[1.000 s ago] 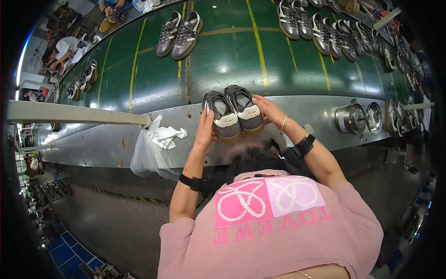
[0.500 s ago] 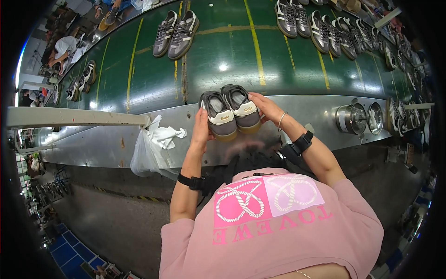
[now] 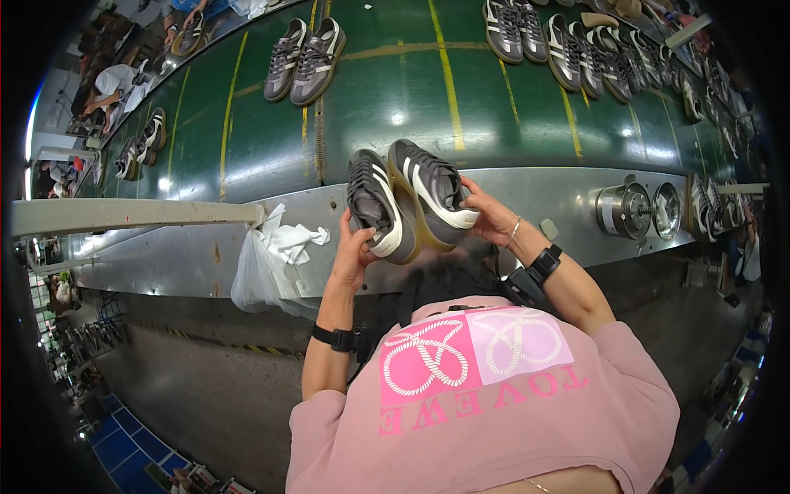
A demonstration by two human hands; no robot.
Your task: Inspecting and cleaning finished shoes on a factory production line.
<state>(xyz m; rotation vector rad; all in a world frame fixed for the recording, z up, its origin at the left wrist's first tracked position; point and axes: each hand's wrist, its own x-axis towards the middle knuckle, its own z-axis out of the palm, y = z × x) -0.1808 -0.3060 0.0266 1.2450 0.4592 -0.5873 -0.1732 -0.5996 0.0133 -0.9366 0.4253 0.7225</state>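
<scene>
Two dark grey sneakers with white stripes and tan gum soles are held up in front of me, above the metal ledge. My left hand [image 3: 355, 249] is closed on the heel of the left sneaker [image 3: 379, 198], its thumb at the collar. On the other side my right hand [image 3: 487, 216] grips the heel of the right sneaker [image 3: 426, 183]. Both shoes are tilted outward, toes pointing away from me, and their soles face each other at the middle. The palm-side fingers of both hands are partly hidden by the shoes.
Beyond the metal ledge [image 3: 527, 193] runs a green conveyor belt [image 3: 387, 99] with a pair of sneakers [image 3: 306, 62] and several more at right. A plastic bag with white cloth [image 3: 284, 243] hangs from a beam [image 3: 140, 212] at left. A round metal container [image 3: 623, 210] sits right.
The sneakers have turned from heels facing me to leaning outward, showing their striped sides and soles. My fingers have shifted onto the heel collars. The belt's shoes have moved slightly left.
</scene>
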